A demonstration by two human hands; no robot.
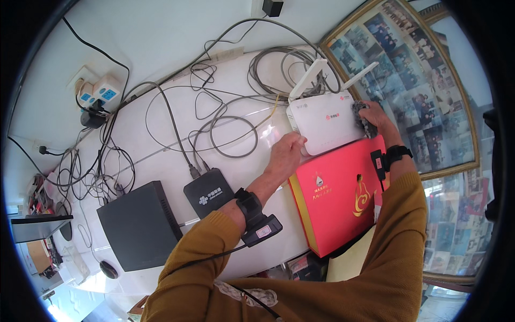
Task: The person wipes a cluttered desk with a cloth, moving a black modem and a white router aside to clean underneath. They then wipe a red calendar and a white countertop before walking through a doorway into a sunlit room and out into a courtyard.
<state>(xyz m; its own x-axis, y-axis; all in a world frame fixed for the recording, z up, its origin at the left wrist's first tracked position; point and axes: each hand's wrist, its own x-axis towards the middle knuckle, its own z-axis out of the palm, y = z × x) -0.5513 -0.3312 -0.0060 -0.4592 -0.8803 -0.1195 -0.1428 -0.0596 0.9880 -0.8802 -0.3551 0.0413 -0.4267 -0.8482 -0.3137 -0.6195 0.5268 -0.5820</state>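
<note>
A white router (322, 120) with two raised antennas lies at the back right, beside a coil of grey cable (277, 68). My left hand (287, 153) is at the router's near left corner, its fingers bent against the edge. At the router's right end, my right hand (374, 116) grips a dark grey fuzzy cloth (363, 118) that touches the casing. Just in front of the router is a red box (338, 193) with gold print and a yellow side. Each wrist wears a black strap with a small device.
A small black set-top box (209, 193), a larger black case (139, 227) and a computer mouse (108, 269) lie to the left. Tangled cables run along the wall to a socket adapter (102, 94). Framed photographs (406, 80) lean at the right.
</note>
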